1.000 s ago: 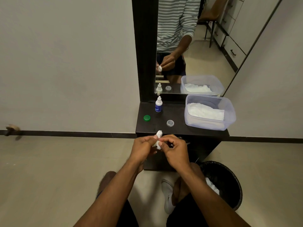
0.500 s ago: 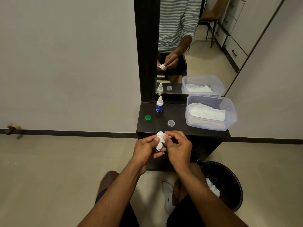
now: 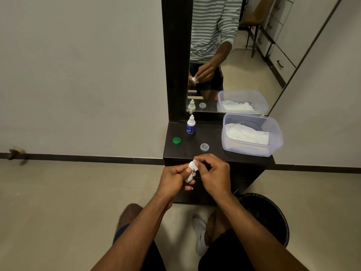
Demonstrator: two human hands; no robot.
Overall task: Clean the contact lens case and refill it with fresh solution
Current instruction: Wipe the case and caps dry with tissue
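My left hand (image 3: pixel 174 178) grips a small white object, the contact lens case wrapped in white tissue (image 3: pixel 191 169), just in front of the dark shelf's edge. My right hand (image 3: pixel 214 174) pinches the tissue at its top; how much is case and how much tissue I cannot tell. On the dark shelf (image 3: pixel 175 151) lie a green cap (image 3: pixel 176 141) at the left and a clear cap (image 3: pixel 204 147) in the middle. A small white solution bottle (image 3: pixel 190 125) with a blue label stands upright at the back by the mirror.
A clear plastic tub (image 3: pixel 254 149) holding white tissues sits on the shelf's right side. A black waste bin (image 3: pixel 273 214) stands on the floor below right. The mirror (image 3: pixel 234 55) behind the shelf reflects my hands. My shoe (image 3: pixel 200 235) is on the tiled floor.
Both hands rose slightly toward the shelf edge. The right fingers shifted from the side of the white bundle to pinching its top, and the bundle turned in my left hand.
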